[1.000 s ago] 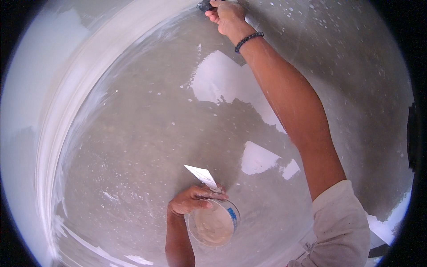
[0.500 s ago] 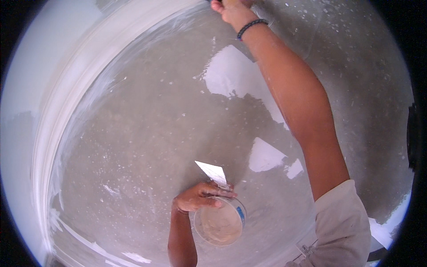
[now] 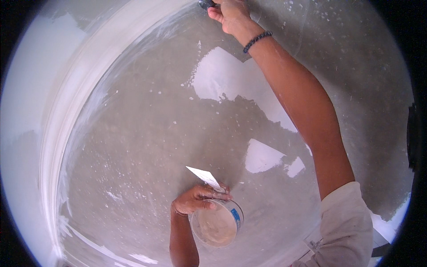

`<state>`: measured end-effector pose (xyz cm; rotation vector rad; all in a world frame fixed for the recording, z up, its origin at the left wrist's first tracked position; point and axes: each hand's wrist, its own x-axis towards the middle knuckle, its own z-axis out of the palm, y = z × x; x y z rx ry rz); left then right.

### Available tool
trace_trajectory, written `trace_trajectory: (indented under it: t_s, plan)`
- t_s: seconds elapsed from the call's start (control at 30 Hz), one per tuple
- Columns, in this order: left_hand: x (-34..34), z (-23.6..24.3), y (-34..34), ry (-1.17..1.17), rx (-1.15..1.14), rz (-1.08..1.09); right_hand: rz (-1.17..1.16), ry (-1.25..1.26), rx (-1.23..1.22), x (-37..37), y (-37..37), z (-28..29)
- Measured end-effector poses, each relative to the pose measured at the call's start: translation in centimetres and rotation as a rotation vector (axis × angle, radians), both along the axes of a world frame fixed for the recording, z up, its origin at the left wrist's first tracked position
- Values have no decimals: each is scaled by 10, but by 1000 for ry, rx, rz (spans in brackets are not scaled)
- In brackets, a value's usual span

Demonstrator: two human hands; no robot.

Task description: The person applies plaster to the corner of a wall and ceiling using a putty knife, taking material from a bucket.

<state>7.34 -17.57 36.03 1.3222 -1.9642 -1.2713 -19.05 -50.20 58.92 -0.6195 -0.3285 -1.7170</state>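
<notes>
Near the lower middle, my left hand is closed round the rim of a round tub with smooth beige paste inside and a blue mark on its side. A putty knife with a pale, angular blade juts up from the same fingers; its handle is mostly hidden. My right arm reaches far up, a dark braided or beaded band at the wrist. At the top edge my right hand is closed on a tool with a dark handle. The rest of that tool is cut off by the picture edge.
A speckled grey surface fills most of the view. Smooth whitish patches lie on it, with a smaller one nearer the tub. White moulding curves along the left. A dark object shows at the right rim.
The right hand has shifted slightly left and down, so more of the dark handle shows. The tub and putty knife sit a little further left in view, still held.
</notes>
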Motion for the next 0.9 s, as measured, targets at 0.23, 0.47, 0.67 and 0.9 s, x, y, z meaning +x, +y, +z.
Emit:
trace_trajectory:
  t_s: [0.23,0.47,0.67,0.9]
  plan:
    - [0,2,6,-42,-44,7,42,-68,163,0,31,36]
    - [0,-2,2,-30,3,14,141,114,-18,20,59,20]
    - [1,3,4,-49,-25,0,13,-77,-19,21,63,6]
    - [-7,0,4,-38,-49,65,-148,-77,24,22,68,27]
